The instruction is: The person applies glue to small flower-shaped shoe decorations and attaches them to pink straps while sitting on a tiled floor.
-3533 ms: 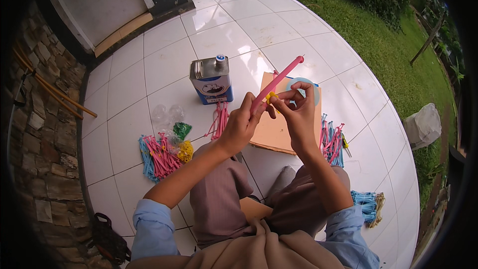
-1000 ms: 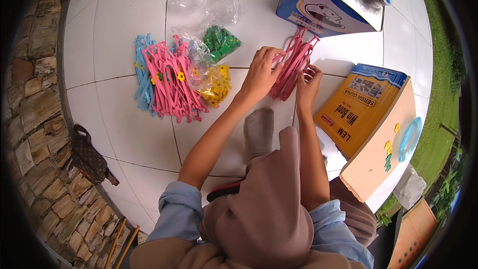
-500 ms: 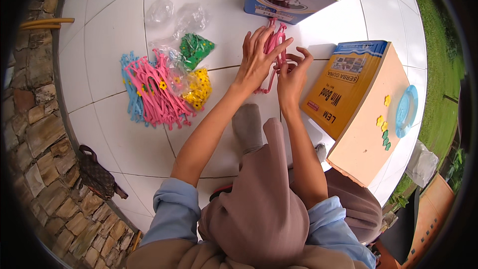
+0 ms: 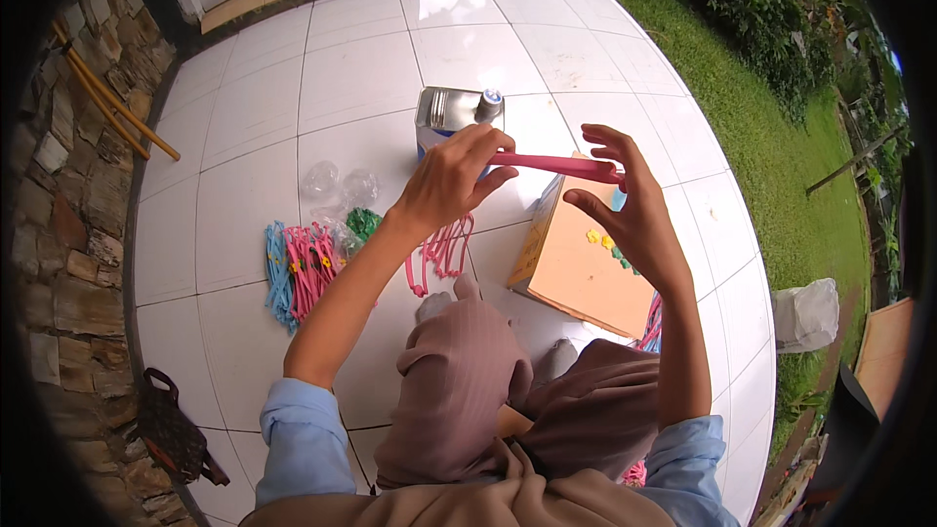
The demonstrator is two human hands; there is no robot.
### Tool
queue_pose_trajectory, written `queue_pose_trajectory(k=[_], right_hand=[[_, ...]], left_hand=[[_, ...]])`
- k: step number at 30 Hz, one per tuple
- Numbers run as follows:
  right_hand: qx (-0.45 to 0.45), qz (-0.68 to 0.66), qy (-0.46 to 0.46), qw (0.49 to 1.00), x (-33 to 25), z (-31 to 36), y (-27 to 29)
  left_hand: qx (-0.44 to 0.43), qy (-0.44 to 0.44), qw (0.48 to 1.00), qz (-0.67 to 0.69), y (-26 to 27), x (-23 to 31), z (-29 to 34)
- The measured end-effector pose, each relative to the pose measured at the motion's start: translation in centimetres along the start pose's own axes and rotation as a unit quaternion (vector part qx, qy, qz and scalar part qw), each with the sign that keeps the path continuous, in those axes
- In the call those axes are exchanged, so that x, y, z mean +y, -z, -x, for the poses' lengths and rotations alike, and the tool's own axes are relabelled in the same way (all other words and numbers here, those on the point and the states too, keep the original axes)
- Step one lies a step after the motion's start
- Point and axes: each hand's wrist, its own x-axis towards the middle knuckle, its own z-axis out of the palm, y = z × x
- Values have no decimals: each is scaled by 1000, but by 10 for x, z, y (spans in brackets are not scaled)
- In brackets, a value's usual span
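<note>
My left hand [image 4: 451, 176] is raised above the floor, its thumb and fingers pinching one end of a pink flip-flop strap [image 4: 561, 166]. The strap stretches sideways toward my right hand [image 4: 636, 210], whose thumb and fingers are spread apart. Its far end meets that palm between thumb and fingers; whether it touches cannot be told. Below, several more pink straps [image 4: 449, 246] lie on the tiles by my foot. Left of them is a pile of pink straps [image 4: 310, 263] with yellow flowers, beside blue straps [image 4: 279, 278].
A metal can [image 4: 454, 109] with a round cap stands ahead. Right of it is a cardboard box [image 4: 586, 278] with small yellow flowers [image 4: 593, 235] on top. Clear plastic bags [image 4: 337, 183] and a green bagful [image 4: 362, 224] lie left. A brown pouch [image 4: 176, 425] rests by the stone wall.
Both hands have risen from the floor straps, and a pink strap now spans between them. My right hand has spread its fingers. The view has tilted up, showing more floor and garden.
</note>
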Motion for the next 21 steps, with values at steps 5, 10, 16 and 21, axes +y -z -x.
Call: queue_pose_trajectory(k=[5, 10, 16, 21], right_hand=[[70, -434, -145, 886, 7, 33, 42], [205, -469, -52, 857, 17, 64, 56], [258, -401, -13, 879, 28, 85, 70], [282, -411, -87, 863, 52, 89, 72]], left_hand=[[-5, -26, 1000, -10, -10, 51, -28], [-83, -21, 996, -29, -17, 98, -28], [-157, 71, 985, 29, -42, 135, -40], [-116, 166, 970, 132, -65, 140, -34]])
